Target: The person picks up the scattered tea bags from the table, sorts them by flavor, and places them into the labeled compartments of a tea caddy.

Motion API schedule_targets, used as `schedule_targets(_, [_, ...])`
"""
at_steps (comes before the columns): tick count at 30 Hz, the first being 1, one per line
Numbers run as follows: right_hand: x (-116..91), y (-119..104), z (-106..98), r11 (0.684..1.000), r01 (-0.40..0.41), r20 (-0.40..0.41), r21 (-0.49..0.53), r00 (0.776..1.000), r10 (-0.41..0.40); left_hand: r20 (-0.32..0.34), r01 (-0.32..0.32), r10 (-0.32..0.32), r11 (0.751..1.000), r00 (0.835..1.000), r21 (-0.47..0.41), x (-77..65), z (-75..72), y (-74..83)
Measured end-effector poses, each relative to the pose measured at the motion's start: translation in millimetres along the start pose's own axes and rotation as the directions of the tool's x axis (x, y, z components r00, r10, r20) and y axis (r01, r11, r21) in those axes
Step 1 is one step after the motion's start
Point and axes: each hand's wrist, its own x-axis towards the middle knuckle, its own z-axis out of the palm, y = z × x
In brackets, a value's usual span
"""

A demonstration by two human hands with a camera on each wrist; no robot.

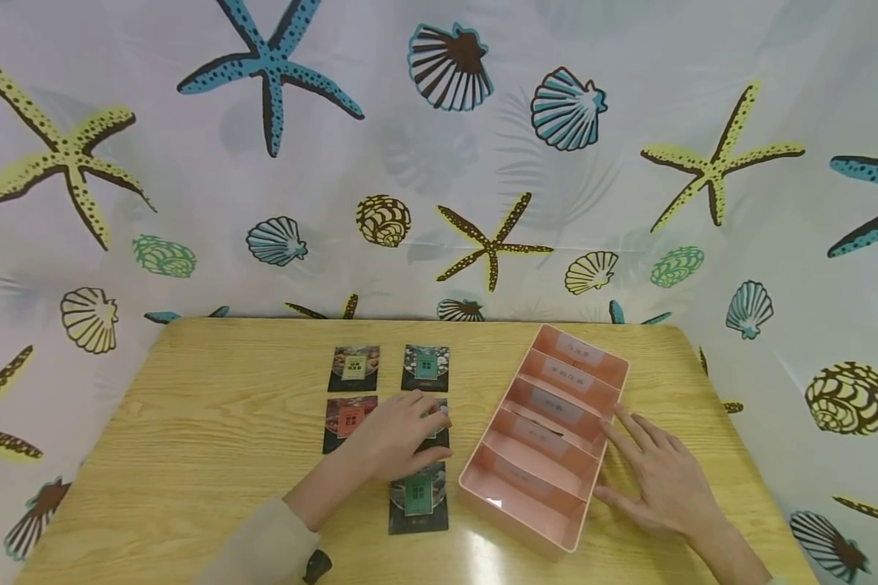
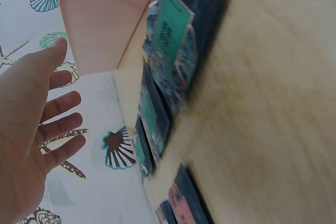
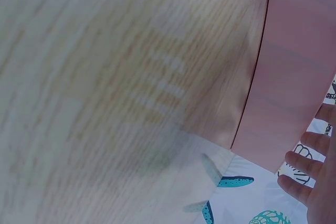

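My left hand (image 1: 404, 432) hovers over the dark packets with its fingers loosely extended, partly hiding a packet (image 1: 439, 410). In the left wrist view nothing lies in its palm. Nearest the front lies a green-labelled packet (image 1: 419, 497); a red-labelled packet (image 1: 349, 421) is left of the hand. Farther back are a yellow-labelled packet (image 1: 354, 368) and a teal-labelled packet (image 1: 425, 367). My right hand (image 1: 658, 475) is at the right side of a pink divided box (image 1: 519, 508), fingers spread at its rim; whether they touch it is unclear.
The box stands slanted on the wooden table (image 1: 212, 422), its several compartments bearing paper labels. A curtain (image 1: 424, 162) with starfish and shells hangs behind and beside the table. A small black object (image 1: 317, 566) shows by the left sleeve (image 1: 267, 544).
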Motion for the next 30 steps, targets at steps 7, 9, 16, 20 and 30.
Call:
schedule_targets(7, [0, 1, 0, 1.0, 0.007, -0.008, -0.01, 1.0, -0.007, 0.049, 0.021, -0.023, 0.999, 0.999, 0.034, -19.6, 12.0, -3.3])
schedule_targets(9, [0, 1, 0, 1.0, 0.008, -0.008, -0.011, 1.0, -0.008, 0.055, 0.022, -0.024, 0.999, 0.998, 0.042, -26.2, 14.7, -3.6])
schedule_targets(16, [0, 0, 0, 1.0, 0.005, 0.0, -0.01, 1.0, -0.005, 0.048, 0.068, -0.068, 0.998, 0.996, 0.011, -44.4, 22.9, -4.1])
schedule_targets(20, [0, 0, -1, 1.0, 0.001, 0.006, -0.015, 1.0, -0.001, 0.066, 0.1, -0.102, 0.994, 0.993, 0.033, -49.0, 25.6, -3.3])
schedule_targets(30, [0, 1, 0, 1.0, -0.003, 0.025, -0.018, 1.0, 0.004, 0.097, 0.132, -0.139, 0.988, 0.986, 0.079, -55.7, 35.3, -4.0])
